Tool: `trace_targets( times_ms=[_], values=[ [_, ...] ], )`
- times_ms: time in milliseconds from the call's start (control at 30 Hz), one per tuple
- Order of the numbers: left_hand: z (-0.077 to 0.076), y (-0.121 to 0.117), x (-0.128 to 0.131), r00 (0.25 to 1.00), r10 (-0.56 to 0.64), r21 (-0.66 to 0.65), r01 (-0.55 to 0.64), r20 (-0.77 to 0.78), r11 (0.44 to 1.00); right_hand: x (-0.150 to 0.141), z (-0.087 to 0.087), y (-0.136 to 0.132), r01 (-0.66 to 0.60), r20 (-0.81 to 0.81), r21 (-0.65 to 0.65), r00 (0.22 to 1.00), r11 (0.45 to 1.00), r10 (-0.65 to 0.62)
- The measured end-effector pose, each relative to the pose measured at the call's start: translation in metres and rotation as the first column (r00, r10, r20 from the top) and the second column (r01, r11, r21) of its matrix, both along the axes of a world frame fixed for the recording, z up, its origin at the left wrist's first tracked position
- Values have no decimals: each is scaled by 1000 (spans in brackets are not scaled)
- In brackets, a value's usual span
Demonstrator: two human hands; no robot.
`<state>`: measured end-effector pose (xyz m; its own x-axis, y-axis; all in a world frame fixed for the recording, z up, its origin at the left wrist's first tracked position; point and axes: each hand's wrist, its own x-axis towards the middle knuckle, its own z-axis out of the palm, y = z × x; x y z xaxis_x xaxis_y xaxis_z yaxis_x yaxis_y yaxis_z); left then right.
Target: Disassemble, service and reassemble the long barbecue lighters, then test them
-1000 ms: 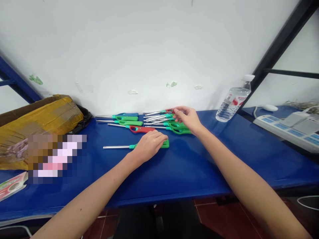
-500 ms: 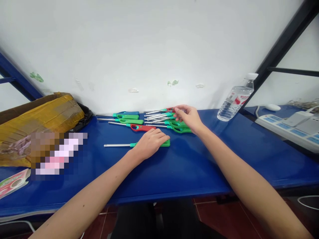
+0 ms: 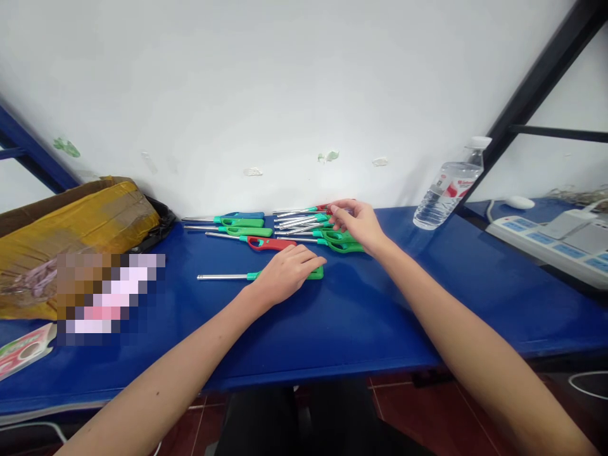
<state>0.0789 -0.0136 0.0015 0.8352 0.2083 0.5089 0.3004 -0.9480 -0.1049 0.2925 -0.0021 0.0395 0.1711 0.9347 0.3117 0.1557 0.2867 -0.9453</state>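
Grips unclear: left hand (image 3: 287, 272) drapes over green lighter (image 3: 251, 276), right hand (image 3: 360, 224) bends over pile (image 3: 321, 220).

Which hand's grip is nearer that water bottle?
The right grip. It is at the lighter pile, to the left of the water bottle. The left grip is farther off, over the frontmost green lighter.

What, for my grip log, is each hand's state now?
Left hand: curled over a long green plastic lighter with silver metal tube; grip unclear.
Right hand: partly curled at the pile of red and green plastic lighters; can't tell if holding one.
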Motion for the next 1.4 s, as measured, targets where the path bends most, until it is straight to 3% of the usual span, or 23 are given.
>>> trace_targets(
  times_ms=[367, 633, 1400],
  values=[
    [0, -1, 1, 1000, -16, 38, 16, -7, 999, 0, -1, 1, -9, -10, 10, 1000, 1000, 9],
    [6, -3, 0, 998, -36, 154, 43, -47, 987, -1, 1, -1, -9, 8, -1, 1000, 1000, 9],
    [2, -2, 1, 1000, -13, 164, 15, -14, 986, -2, 3, -2, -3, -10, 13, 1000, 1000, 4]
  ],
)
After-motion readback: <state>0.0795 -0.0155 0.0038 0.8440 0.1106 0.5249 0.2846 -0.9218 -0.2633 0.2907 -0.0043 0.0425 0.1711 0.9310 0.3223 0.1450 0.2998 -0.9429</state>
